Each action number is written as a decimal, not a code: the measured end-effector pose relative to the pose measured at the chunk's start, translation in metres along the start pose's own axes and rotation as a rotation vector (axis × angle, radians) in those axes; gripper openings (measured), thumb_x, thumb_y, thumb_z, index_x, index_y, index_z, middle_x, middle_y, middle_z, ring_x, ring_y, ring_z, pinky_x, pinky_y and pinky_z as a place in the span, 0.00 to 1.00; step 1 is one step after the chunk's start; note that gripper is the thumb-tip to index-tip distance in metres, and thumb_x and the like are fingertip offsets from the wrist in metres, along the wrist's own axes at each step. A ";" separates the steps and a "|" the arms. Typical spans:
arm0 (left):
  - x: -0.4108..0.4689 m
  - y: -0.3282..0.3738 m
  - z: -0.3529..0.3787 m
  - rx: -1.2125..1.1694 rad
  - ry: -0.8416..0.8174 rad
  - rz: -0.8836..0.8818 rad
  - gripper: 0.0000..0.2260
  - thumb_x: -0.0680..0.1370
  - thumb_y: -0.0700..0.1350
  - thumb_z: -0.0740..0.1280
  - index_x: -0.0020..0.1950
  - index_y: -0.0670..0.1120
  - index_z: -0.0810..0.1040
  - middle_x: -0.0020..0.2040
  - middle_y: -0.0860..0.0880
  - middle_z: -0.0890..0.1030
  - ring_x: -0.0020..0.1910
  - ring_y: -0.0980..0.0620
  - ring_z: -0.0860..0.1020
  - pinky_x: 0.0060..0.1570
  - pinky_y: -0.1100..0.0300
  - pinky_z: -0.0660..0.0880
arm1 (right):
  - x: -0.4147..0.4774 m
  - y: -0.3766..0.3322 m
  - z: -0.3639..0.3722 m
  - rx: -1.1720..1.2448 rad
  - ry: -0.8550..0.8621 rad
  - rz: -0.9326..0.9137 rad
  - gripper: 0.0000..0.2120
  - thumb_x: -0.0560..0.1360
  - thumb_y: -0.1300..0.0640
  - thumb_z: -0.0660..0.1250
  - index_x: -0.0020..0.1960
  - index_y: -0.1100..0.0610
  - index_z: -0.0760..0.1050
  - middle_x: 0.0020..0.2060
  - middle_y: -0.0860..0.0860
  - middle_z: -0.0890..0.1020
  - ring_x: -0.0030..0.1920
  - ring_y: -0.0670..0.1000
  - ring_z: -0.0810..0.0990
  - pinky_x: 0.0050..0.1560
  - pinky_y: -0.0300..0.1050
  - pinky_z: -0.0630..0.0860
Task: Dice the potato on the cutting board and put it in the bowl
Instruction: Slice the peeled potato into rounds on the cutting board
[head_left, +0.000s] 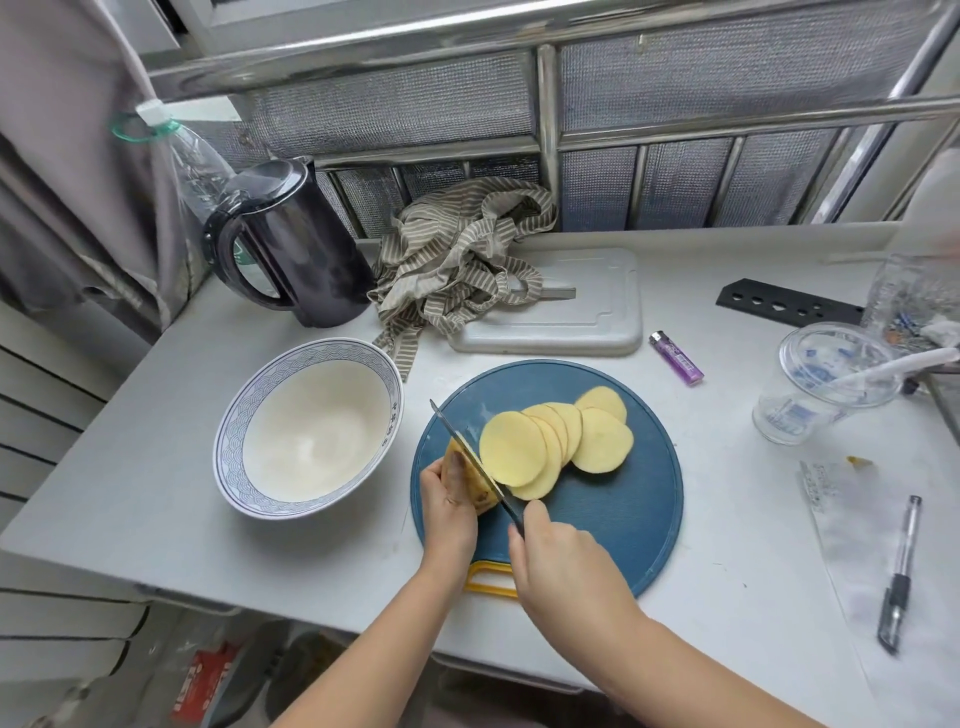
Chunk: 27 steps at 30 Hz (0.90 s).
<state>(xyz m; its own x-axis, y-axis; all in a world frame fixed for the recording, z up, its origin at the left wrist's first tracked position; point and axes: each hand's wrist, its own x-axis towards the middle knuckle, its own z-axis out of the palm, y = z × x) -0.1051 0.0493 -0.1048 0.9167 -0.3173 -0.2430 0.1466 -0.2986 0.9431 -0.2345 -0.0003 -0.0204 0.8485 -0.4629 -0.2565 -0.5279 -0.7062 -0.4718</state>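
On the left part of the round blue cutting board (623, 519), the last potato chunk (485, 499) is held down by the left hand (449, 506), with the fingers curled over its top and left side. The chunk's right face is met by the knife (467, 447), which is gripped in the right hand (561, 566), one finger stretched forward toward the blade. Potato slices (511, 449) are fanned out just right of the blade, clear of both hands. The patterned bowl (228, 447) is parked just left of the board.
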 end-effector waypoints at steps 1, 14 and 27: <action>0.001 -0.002 0.000 -0.008 0.001 0.006 0.23 0.79 0.62 0.55 0.55 0.41 0.70 0.47 0.49 0.75 0.45 0.54 0.75 0.45 0.64 0.72 | -0.002 -0.001 -0.001 0.008 -0.005 -0.012 0.10 0.84 0.50 0.45 0.54 0.55 0.61 0.51 0.55 0.81 0.53 0.59 0.79 0.37 0.48 0.61; 0.005 -0.013 0.003 0.000 0.031 0.031 0.41 0.70 0.76 0.53 0.50 0.36 0.71 0.42 0.45 0.74 0.40 0.52 0.73 0.36 0.65 0.71 | -0.004 0.004 0.010 0.004 -0.001 -0.029 0.08 0.85 0.52 0.45 0.50 0.54 0.56 0.49 0.54 0.81 0.51 0.57 0.81 0.26 0.41 0.54; 0.013 -0.022 0.003 0.033 0.027 0.024 0.39 0.74 0.73 0.53 0.48 0.35 0.73 0.48 0.33 0.76 0.41 0.50 0.75 0.36 0.64 0.72 | 0.005 0.000 0.006 -0.020 -0.047 0.005 0.04 0.84 0.56 0.48 0.50 0.55 0.55 0.51 0.54 0.81 0.53 0.57 0.81 0.40 0.45 0.65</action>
<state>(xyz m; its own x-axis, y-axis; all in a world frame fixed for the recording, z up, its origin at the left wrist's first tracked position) -0.0979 0.0488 -0.1293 0.9297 -0.3001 -0.2137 0.1125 -0.3209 0.9404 -0.2300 0.0010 -0.0265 0.8462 -0.4414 -0.2985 -0.5328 -0.7144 -0.4537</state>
